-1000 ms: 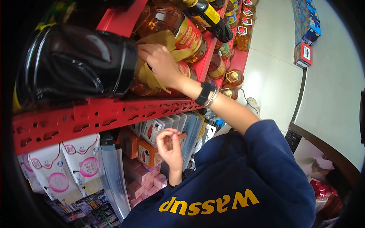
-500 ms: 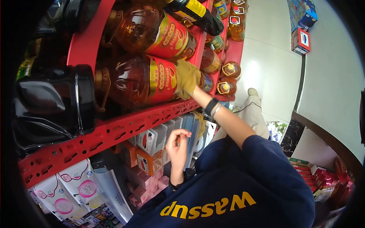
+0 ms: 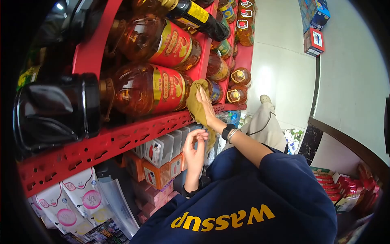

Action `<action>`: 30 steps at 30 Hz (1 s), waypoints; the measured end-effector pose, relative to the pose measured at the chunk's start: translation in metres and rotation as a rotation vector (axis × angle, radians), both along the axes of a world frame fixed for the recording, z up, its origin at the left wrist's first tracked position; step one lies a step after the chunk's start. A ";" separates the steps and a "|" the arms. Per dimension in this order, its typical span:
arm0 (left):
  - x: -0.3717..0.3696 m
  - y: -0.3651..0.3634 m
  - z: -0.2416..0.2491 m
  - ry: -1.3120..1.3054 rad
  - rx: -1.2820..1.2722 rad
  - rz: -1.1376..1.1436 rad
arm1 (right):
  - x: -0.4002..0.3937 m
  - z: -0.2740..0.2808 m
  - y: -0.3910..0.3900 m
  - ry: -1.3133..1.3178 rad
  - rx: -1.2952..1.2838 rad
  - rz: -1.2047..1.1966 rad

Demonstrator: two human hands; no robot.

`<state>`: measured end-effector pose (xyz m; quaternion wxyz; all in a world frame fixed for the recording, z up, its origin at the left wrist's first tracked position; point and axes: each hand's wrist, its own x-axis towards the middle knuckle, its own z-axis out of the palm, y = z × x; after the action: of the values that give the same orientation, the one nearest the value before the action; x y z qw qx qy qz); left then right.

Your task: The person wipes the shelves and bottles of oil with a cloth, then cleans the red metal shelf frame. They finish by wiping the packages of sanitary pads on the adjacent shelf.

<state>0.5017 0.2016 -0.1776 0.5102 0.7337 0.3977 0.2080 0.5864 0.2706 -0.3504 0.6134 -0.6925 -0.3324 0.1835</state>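
My right hand (image 3: 206,106) presses a mustard-yellow cloth (image 3: 196,109) with its fingers stretched along it. The cloth lies against the red shelf's front edge, by the base of a large oil bottle (image 3: 140,90) with a red and gold label. My left hand (image 3: 194,152) hangs in the air below the shelf, fingers loosely curled and nothing visible in it. A similar oil bottle (image 3: 160,40) stands beside the first. A black plastic jug (image 3: 57,116) is further left on the same shelf.
A perforated red shelf rail (image 3: 101,142) runs beneath the bottles. Under it are clear plastic boxes (image 3: 162,148), orange boxes (image 3: 156,175) and white packs (image 3: 75,199). Small oil bottles (image 3: 241,76) stand on a lower shelf, near the tiled floor (image 3: 280,65). A red box (image 3: 314,42) lies by the wall.
My right hand has come down from the bottle's base to the shelf edge with the cloth, its fingers now straighter. My left hand has shifted slightly right. The view has shifted a little.
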 end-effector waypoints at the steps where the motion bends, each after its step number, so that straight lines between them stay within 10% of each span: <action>1: 0.005 0.002 -0.004 -0.013 0.005 0.012 | -0.001 0.001 0.005 -0.009 -0.037 -0.064; 15: -0.003 0.008 -0.010 0.058 -0.071 0.030 | 0.088 -0.004 0.090 0.488 0.041 -0.436; 19: -0.015 0.008 -0.025 -0.087 -0.181 0.128 | 0.042 -0.019 0.062 0.027 -0.061 -0.332; 25: -0.003 0.005 -0.035 -0.110 -0.191 0.115 | -0.027 -0.077 0.039 -1.394 -0.572 -0.422; 27: 0.016 0.009 -0.032 -0.058 -0.159 0.125 | -0.018 -0.047 0.000 -0.349 -0.103 0.100; 30: 0.047 0.017 -0.025 -0.075 -0.130 0.137 | -0.023 -0.088 -0.043 0.237 0.139 0.307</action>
<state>0.5483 0.2182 -0.2027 0.5557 0.6620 0.4402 0.2434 0.5635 0.2279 -0.4383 0.6593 -0.5635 -0.3712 0.3316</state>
